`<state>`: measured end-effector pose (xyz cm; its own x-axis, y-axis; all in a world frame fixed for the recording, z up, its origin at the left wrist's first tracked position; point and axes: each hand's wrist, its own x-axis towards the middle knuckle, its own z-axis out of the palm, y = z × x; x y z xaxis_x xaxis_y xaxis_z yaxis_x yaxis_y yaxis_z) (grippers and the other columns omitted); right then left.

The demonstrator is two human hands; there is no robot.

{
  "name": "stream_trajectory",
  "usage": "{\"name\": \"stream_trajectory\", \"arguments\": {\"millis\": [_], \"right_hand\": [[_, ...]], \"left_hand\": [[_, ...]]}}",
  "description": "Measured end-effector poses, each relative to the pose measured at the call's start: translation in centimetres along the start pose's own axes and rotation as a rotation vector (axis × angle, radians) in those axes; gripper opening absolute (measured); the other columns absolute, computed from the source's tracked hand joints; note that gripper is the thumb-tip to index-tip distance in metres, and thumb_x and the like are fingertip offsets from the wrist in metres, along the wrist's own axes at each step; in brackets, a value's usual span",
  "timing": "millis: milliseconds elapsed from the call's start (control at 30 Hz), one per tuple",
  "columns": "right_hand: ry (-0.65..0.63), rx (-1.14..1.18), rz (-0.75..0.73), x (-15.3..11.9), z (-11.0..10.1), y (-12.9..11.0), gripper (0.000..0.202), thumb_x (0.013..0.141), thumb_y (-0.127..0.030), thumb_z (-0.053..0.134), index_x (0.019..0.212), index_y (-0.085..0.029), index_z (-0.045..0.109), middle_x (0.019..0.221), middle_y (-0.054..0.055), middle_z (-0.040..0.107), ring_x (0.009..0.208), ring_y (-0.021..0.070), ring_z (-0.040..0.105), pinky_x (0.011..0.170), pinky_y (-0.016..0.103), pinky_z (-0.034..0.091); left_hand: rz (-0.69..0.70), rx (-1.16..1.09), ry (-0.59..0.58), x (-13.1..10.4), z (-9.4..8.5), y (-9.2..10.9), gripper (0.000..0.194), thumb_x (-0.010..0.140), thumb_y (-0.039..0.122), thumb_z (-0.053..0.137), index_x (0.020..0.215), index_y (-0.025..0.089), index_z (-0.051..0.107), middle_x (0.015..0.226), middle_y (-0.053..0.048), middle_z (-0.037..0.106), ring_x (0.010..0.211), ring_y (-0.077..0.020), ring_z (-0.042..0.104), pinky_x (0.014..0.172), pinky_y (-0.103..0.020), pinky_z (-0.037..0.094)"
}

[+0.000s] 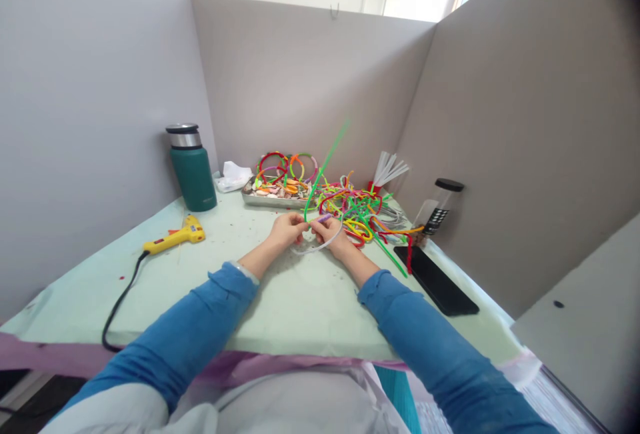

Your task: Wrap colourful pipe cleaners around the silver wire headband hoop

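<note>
Both my hands meet over the middle of the table, fingertips almost touching. My left hand (289,229) pinches the lower end of a bright green pipe cleaner (327,162), whose long free end rises up and to the right. In my right hand (332,233) is a thin whitish hoop (326,246) that curves below the fingers, with a short purple wrapped section (323,219) by the fingertips. The fingers hide where the green piece and the hoop come together. Behind my right hand lies a tangled heap of coloured pipe cleaners (357,204).
At the back a metal tray (277,203) holds small pieces, with colourful wrapped rings (273,166) on it. Left are a green bottle (193,177) and a corded yellow glue gun (175,239). Right are white sticks (387,171), a clear bottle (440,211) and a black phone (436,279). Grey partitions (310,81) enclose the table.
</note>
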<state>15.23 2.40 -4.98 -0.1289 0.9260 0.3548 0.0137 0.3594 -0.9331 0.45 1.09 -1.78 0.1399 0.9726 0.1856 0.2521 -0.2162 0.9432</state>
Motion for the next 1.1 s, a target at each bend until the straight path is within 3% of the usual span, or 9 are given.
{"name": "stream_trajectory", "arguments": {"millis": [167, 367, 533, 767, 933, 1100], "right_hand": [[0.001, -0.037, -0.031, 0.1, -0.1, 0.3, 0.033, 0.071, -0.048, 0.065, 0.066, -0.016, 0.058, 0.051, -0.002, 0.052, 0.042, 0.0088, 0.04, 0.04, 0.022, 0.029], [-0.029, -0.12, -0.108, -0.3, -0.2, -0.2, 0.03, 0.076, -0.043, 0.06, 0.063, -0.017, 0.057, 0.043, -0.004, 0.046, 0.04, 0.0093, 0.037, 0.043, 0.023, 0.031], [-0.001, -0.112, -0.103, 0.1, -0.3, 0.5, 0.026, 0.076, -0.041, 0.06, 0.067, -0.017, 0.059, 0.048, -0.003, 0.049, 0.041, 0.0097, 0.04, 0.043, 0.023, 0.032], [0.016, -0.088, -0.056, 0.3, -0.2, 0.9, 0.025, 0.075, -0.04, 0.062, 0.065, -0.017, 0.059, 0.051, -0.001, 0.052, 0.044, 0.0108, 0.044, 0.043, 0.023, 0.034], [0.012, -0.092, -0.056, 0.3, -0.1, 0.8, 0.031, 0.074, -0.045, 0.062, 0.062, -0.017, 0.058, 0.048, -0.002, 0.049, 0.043, 0.0101, 0.041, 0.043, 0.023, 0.032], [0.007, -0.068, -0.055, 0.4, -0.1, 0.8, 0.035, 0.072, -0.049, 0.064, 0.062, -0.017, 0.056, 0.051, -0.002, 0.05, 0.043, 0.0093, 0.04, 0.041, 0.022, 0.03]], "left_hand": [[-0.145, -0.191, -0.015, -0.4, 0.0, 0.7, 0.022, 0.068, 0.026, 0.071, 0.067, 0.016, 0.053, 0.046, 0.005, 0.052, 0.038, -0.0082, 0.047, 0.04, -0.02, 0.038], [-0.225, -0.246, -0.003, -0.6, -0.1, 1.1, 0.025, 0.066, 0.022, 0.074, 0.07, 0.015, 0.05, 0.056, 0.002, 0.06, 0.038, -0.0079, 0.048, 0.041, -0.022, 0.042], [-0.143, -0.173, 0.066, -0.7, 0.2, 1.1, 0.032, 0.066, 0.024, 0.076, 0.073, 0.018, 0.045, 0.052, 0.006, 0.057, 0.038, -0.0078, 0.049, 0.039, -0.019, 0.037], [-0.011, -0.025, 0.032, -0.1, 0.0, 0.0, 0.018, 0.073, 0.022, 0.068, 0.075, 0.017, 0.051, 0.06, 0.002, 0.063, 0.04, -0.0082, 0.052, 0.037, -0.017, 0.035], [0.076, 0.082, 0.04, 0.1, 0.0, -0.3, 0.01, 0.074, 0.021, 0.064, 0.077, 0.018, 0.056, 0.055, 0.005, 0.059, 0.039, -0.0084, 0.052, 0.037, -0.016, 0.035], [0.084, 0.216, 0.056, 0.0, 0.0, 0.0, 0.006, 0.076, 0.019, 0.06, 0.078, 0.016, 0.064, 0.052, 0.003, 0.059, 0.039, -0.0085, 0.051, 0.037, -0.017, 0.035]]}}
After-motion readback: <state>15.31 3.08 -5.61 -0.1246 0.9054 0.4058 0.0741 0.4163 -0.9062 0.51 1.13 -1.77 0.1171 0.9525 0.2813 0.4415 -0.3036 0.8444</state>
